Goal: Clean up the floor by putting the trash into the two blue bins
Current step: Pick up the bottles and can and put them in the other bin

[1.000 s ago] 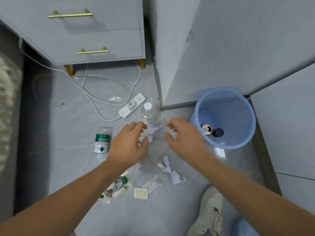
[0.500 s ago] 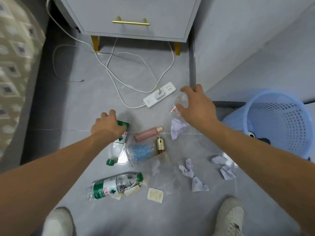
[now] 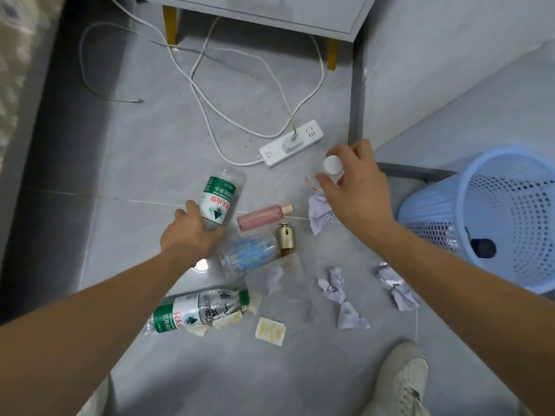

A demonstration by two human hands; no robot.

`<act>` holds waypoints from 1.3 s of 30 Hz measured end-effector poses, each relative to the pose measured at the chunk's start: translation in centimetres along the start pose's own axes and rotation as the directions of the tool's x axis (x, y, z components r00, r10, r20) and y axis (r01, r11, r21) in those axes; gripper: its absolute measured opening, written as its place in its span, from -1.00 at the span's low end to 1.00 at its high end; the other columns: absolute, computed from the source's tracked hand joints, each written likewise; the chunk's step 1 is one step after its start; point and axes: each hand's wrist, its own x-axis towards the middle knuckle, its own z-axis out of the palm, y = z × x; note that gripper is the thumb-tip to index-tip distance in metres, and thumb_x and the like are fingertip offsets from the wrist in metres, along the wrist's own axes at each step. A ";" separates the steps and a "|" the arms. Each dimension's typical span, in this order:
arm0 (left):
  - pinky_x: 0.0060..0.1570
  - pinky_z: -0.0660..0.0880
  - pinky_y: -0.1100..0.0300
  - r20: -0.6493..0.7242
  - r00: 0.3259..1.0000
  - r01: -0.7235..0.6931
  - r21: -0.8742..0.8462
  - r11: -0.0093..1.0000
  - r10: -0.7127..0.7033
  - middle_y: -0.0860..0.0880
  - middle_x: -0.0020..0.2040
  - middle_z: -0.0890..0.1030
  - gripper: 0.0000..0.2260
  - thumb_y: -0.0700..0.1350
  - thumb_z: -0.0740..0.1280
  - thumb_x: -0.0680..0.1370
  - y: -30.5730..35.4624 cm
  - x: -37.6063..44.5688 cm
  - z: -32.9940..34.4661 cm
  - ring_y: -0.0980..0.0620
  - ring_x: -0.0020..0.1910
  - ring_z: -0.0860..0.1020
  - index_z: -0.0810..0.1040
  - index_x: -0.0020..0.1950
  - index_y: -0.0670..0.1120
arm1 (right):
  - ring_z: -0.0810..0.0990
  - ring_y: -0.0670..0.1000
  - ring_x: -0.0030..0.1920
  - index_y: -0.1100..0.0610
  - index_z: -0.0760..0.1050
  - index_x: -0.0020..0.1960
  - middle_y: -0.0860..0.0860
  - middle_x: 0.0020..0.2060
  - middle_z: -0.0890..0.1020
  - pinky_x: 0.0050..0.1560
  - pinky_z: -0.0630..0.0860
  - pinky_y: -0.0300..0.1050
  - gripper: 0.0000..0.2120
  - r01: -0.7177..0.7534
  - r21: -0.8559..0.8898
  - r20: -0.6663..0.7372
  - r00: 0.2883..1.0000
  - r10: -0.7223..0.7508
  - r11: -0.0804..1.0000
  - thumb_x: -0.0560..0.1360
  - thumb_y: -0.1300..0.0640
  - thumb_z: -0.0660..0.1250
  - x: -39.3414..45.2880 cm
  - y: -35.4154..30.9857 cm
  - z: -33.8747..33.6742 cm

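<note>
View down at a grey tiled floor (image 3: 144, 163) strewn with trash. Nearest, at 5 o'clock, the toe of a pale sneaker (image 3: 401, 382). Just beyond, at 7 o'clock, a crushed water bottle (image 3: 192, 310) lies on its side; its green and white label carries Chinese characters too distorted to read. Beside it, a small yellowish wrapper (image 3: 269, 327). Crumpled paper balls (image 3: 333, 285) lie at 5 o'clock. Near centre lie a clear jar with blue speckles (image 3: 249, 255), a gold-capped bottle (image 3: 286, 241) and a pink tube (image 3: 264, 217). The left hand (image 3: 189, 235), fingers curled, grips the lower end of a second green-labelled bottle (image 3: 220, 195), also in Chinese print. At 2 o'clock the right hand (image 3: 354, 187) is closed around a clear white-capped bottle (image 3: 332, 168) with red print, unreadable. A blue bin (image 3: 480, 217) stands at 3 o'clock, something dark inside. Farther, at 12 o'clock, a white power strip (image 3: 291, 144) with cords, then a cabinet (image 3: 270, 13) on yellow legs.
</note>
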 end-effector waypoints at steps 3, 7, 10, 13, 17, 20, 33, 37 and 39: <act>-0.20 0.56 0.01 -0.042 0.994 -0.102 0.011 0.995 0.103 -0.09 0.01 0.48 -0.43 0.33 0.37 0.47 1.3 -2.6 -2.7 -0.13 -0.18 0.57 0.30 0.23 -0.03 | 0.55 0.09 -0.21 0.08 0.48 0.10 0.02 0.08 0.41 -0.19 0.58 0.04 -0.78 -0.021 0.025 0.011 1.000 0.021 0.999 0.55 0.02 0.42 -1.0 -1.1 -1.1; -0.13 0.47 0.05 -0.060 0.974 -0.222 -0.019 0.975 0.220 -0.07 0.17 0.53 -0.37 0.33 0.35 0.50 3.9 -7.3 -7.5 -0.11 0.00 0.57 0.32 0.41 0.00 | 0.56 0.08 -0.20 0.07 0.49 0.09 0.00 0.07 0.41 -0.16 0.55 -0.02 -0.79 -0.106 0.087 -0.021 0.994 0.108 0.991 0.54 0.02 0.44 -2.5 -3.3 -5.3; -0.01 0.46 0.04 -0.046 0.947 -0.322 -0.081 0.943 0.319 -0.04 0.23 0.51 -0.35 0.34 0.33 0.51 7.0 -11.9 -11.1 -0.08 0.11 0.55 0.32 0.48 0.03 | 0.56 0.03 -0.19 0.03 0.50 0.12 -0.05 0.07 0.41 -0.13 0.52 -0.08 -0.77 -0.180 0.133 -0.045 0.981 0.187 0.975 0.54 0.01 0.45 -4.5 -4.5 -10.5; -0.02 0.44 0.06 -0.015 0.899 -0.438 -0.070 0.896 0.438 0.03 0.23 0.48 -0.37 0.28 0.35 0.52 11.4 -17.3 -13.8 -0.05 0.01 0.58 0.31 0.53 0.09 | 0.54 -0.08 -0.20 -0.01 0.51 0.11 -0.11 0.06 0.42 -0.17 0.40 -0.19 -0.78 -0.257 0.211 -0.129 0.949 0.287 0.943 0.51 0.01 0.46 -7.2 -4.0 -16.9; -0.10 0.48 0.09 0.056 0.795 -0.601 -0.060 0.797 0.604 0.15 0.18 0.37 -0.36 0.23 0.36 0.52 18.4 -23.4 -14.6 0.14 -0.19 0.56 0.31 0.55 0.08 | 0.53 -0.15 -0.13 -0.01 0.54 0.10 -0.13 0.02 0.43 -0.17 0.45 -0.25 -0.77 -0.347 0.263 -0.230 0.883 0.408 0.900 0.49 0.07 0.51 -11.4 -1.0 -24.7; -0.06 0.47 0.15 0.068 0.730 -0.678 -0.051 0.733 0.680 0.15 0.19 0.35 -0.35 0.22 0.36 0.52 25.0 -25.7 -13.3 0.12 -0.15 0.55 0.31 0.56 0.05 | 0.52 -0.12 -0.13 0.02 0.55 0.11 -0.10 0.05 0.44 -0.13 0.59 -0.09 -0.76 -0.386 0.267 -0.296 0.839 0.456 0.883 0.50 0.08 0.51 -13.5 3.1 -29.0; 0.02 0.54 -0.05 0.192 0.701 -0.691 0.422 0.587 0.687 -0.15 0.21 0.53 -0.55 0.07 0.38 0.55 44.7 -20.8 1.3 -0.25 0.11 0.60 0.46 0.40 -0.05 | 0.57 0.22 0.04 0.18 0.53 0.16 0.15 0.18 0.47 -0.03 0.38 -0.06 -0.78 -0.551 0.092 -0.066 0.828 0.557 0.829 0.55 0.15 0.39 -9.2 22.2 -23.7; -0.08 0.51 0.00 0.239 0.694 -0.675 0.545 0.497 0.680 -0.14 0.17 0.55 -0.63 0.03 0.39 0.54 46.2 -18.6 5.2 -0.22 0.10 0.61 0.51 0.31 -0.06 | 0.55 0.17 0.18 0.16 0.49 0.27 0.13 0.28 0.47 0.12 0.44 -0.03 -0.72 -0.515 -0.019 0.084 0.853 0.515 0.857 0.60 0.10 0.34 -7.7 24.4 -20.9; -0.09 0.52 0.00 0.271 0.679 -0.685 0.569 0.455 0.682 -0.13 0.16 0.54 -0.63 0.05 0.39 0.54 46.4 -17.7 6.8 -0.20 0.10 0.61 0.51 0.30 -0.05 | 0.56 0.15 0.17 0.13 0.47 0.30 0.11 0.30 0.44 0.15 0.46 -0.03 -0.71 -0.491 -0.055 0.140 0.859 0.493 0.870 0.61 0.09 0.32 -7.6 25.1 -20.0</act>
